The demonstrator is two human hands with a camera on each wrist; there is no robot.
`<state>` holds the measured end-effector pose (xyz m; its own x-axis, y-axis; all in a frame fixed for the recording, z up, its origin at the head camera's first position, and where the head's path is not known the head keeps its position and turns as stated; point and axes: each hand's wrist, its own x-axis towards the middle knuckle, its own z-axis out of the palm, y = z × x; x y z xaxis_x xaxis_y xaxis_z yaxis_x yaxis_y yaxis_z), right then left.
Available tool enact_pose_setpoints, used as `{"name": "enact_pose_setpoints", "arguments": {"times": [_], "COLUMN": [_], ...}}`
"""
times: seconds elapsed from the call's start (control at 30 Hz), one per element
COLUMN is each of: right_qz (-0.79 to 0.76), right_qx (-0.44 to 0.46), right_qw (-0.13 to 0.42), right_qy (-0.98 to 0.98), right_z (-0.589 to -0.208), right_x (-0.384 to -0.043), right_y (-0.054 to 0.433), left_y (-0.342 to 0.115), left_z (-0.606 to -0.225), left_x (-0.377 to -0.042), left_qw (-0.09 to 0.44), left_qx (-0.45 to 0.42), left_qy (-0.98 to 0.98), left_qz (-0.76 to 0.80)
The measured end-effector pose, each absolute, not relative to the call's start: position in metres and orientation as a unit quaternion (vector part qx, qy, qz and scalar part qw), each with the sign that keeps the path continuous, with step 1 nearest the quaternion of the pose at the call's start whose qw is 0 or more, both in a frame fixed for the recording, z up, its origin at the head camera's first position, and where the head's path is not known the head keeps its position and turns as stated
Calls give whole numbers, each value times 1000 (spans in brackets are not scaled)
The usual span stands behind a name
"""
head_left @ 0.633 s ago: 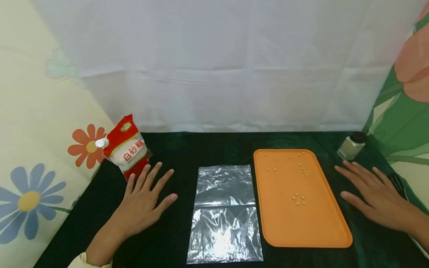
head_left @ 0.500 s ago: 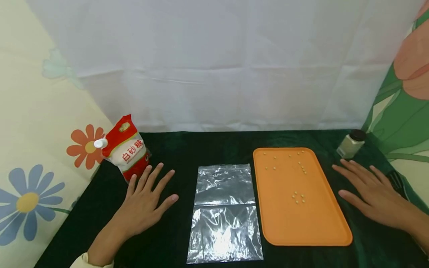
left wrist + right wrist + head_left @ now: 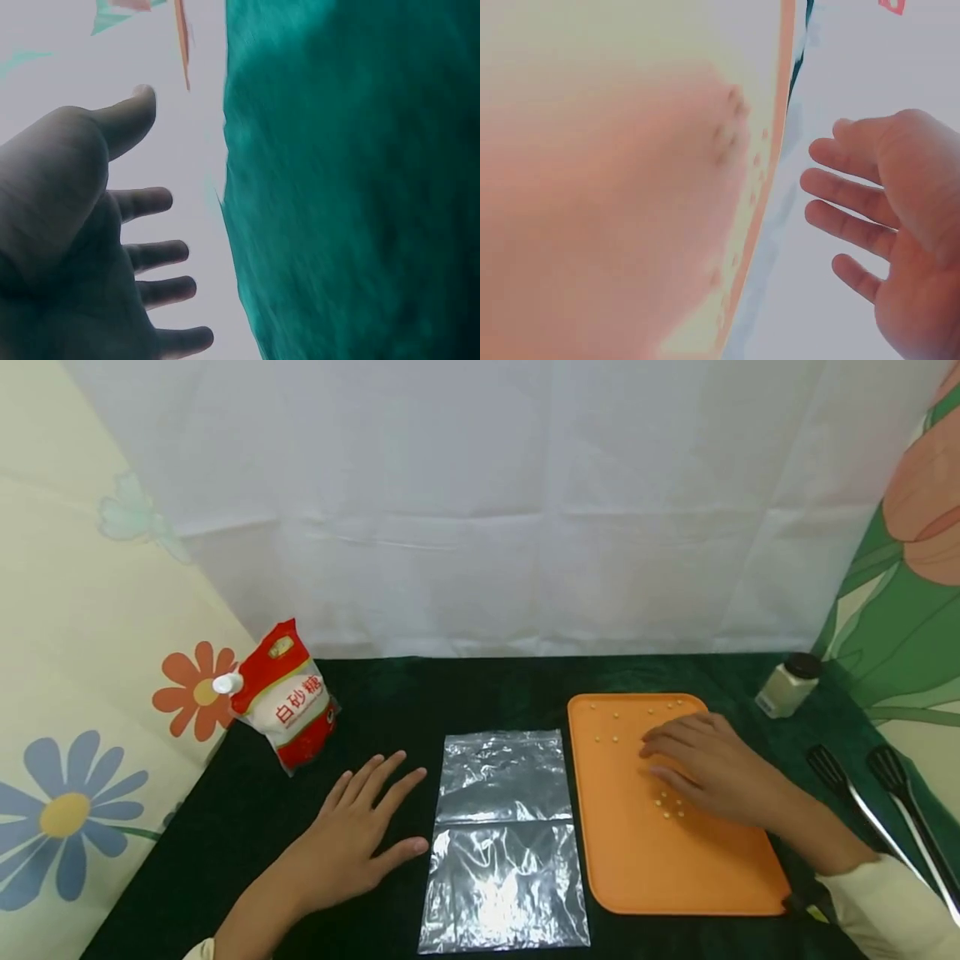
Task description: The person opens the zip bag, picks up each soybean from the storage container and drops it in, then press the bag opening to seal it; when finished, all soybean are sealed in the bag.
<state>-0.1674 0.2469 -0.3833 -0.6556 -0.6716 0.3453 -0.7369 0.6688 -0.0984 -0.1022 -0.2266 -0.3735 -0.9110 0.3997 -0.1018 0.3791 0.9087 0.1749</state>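
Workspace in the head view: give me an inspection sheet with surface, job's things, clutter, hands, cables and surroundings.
Surface: dark green cloth.
Job's things: orange tray bearing small pale pellets; clear bag lying flat beside it.
Clutter: red-and-white pouch, black-lidded jar, two slotted utensil heads.
Hands: left hand spread, left of the bag; right hand over the tray; neither visibly holding anything.
Cables: nothing seen.
Surroundings: white backdrop, floral fabric at both sides.

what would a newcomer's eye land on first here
The orange tray, right of centre on the dark green cloth, catches the eye first, with the right hand over it. Next come the red and white pouch at back left and the shiny clear bag beside the tray.
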Motion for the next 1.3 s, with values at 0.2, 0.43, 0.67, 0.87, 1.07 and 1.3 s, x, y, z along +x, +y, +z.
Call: {"name": "enact_pose_setpoints", "arguments": {"times": [0.2,0.43,0.67,0.87,1.07,1.3], "right_qz": [102,87,38,66,99,112], "right_qx": [423,409,386,375,378,382], "right_qw": [161,101,71,103,145,182], "right_qy": [-886,-903,-919,-919,-909,-899], "right_z": [-382,-386,-395,-397,-390,-378], "right_x": [-201,-230,-240,-237,-227,-205], "right_y": [192,143,116,114,120,127], "left_y": [-209,-200,-199,-199,-195,-177], "left_z": [-373,-379,-383,-381,-378,-369], "left_x": [-91,-81,-77,-79,-87,-116], "left_qw": [131,188,199,204,128,-108], "left_qx": [225,270,270,272,269,274], "left_qy": [963,942,937,936,949,950], "left_qz": [66,74,93,91,99,104]}}
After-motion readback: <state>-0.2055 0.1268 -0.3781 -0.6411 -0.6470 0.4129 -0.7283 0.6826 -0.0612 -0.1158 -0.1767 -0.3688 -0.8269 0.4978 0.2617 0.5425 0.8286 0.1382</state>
